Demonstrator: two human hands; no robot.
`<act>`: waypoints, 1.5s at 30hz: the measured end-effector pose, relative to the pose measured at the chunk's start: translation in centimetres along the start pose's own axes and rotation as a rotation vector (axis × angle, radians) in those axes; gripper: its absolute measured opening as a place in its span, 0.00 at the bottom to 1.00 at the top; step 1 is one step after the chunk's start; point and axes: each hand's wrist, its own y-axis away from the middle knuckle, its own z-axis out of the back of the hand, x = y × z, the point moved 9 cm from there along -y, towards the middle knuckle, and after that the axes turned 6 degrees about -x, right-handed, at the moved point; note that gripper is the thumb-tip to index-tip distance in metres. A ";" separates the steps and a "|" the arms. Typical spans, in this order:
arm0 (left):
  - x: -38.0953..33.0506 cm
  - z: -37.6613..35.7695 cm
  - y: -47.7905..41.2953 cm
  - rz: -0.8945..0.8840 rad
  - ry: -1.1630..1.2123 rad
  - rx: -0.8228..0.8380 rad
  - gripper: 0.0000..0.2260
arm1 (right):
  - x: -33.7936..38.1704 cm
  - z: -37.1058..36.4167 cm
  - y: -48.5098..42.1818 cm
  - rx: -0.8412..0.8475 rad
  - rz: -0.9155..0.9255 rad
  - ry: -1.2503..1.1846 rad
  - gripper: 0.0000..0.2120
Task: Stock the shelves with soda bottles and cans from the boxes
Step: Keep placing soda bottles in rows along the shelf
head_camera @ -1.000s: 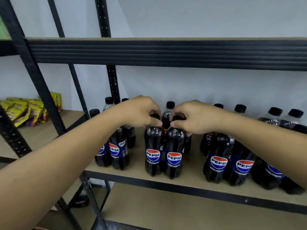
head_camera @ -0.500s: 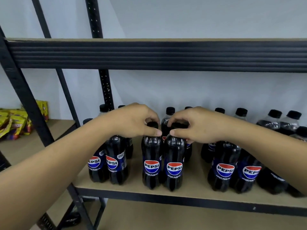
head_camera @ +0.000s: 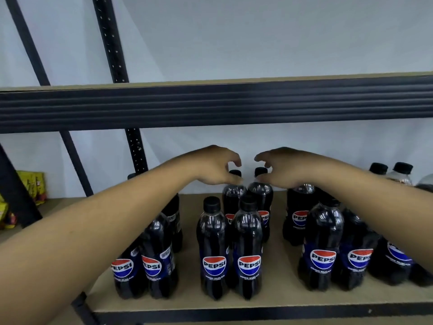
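Several black-capped Pepsi bottles stand on the wooden shelf (head_camera: 276, 299). Two front bottles (head_camera: 212, 249) (head_camera: 248, 252) stand side by side in the middle with no hand on them. Directly behind them stand two rear bottles (head_camera: 235, 195) (head_camera: 262, 193). My left hand (head_camera: 210, 167) hovers at the left rear bottle's cap, fingers loosely curled and arched above it with a gap. My right hand (head_camera: 283, 170) mirrors it at the right rear cap. Neither hand holds anything.
More Pepsi bottles stand in groups at the left (head_camera: 150, 261) and right (head_camera: 325, 249) of the shelf. An upper shelf beam (head_camera: 234, 102) crosses just above my hands. Black uprights (head_camera: 136, 151) stand behind. Yellow snack packets (head_camera: 32, 184) lie on the neighbouring shelf at far left.
Both hands have let go of the two front bottles' caps and moved up and back over the rear pair. The view has dropped closer to the shelf.
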 end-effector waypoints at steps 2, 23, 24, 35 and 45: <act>-0.4 -0.9 -1.3 -0.035 -0.027 0.024 0.24 | -0.2 -1.2 -1.0 0.057 -0.035 -0.010 0.27; 3.9 -0.8 -0.8 -0.023 -0.005 -0.005 0.10 | 3.0 -2.7 -3.6 -0.012 0.073 -0.321 0.10; 4.1 -0.9 -0.7 -0.023 -0.004 -0.007 0.10 | 3.1 -2.8 -3.6 -0.012 0.077 -0.318 0.10; 2.4 1.1 0.9 -0.050 -0.046 -0.099 0.20 | 2.4 0.7 0.1 -0.096 0.166 -0.205 0.21; -8.7 2.8 1.7 -0.325 0.057 -0.117 0.18 | -4.3 6.4 10.0 -0.159 0.138 0.012 0.18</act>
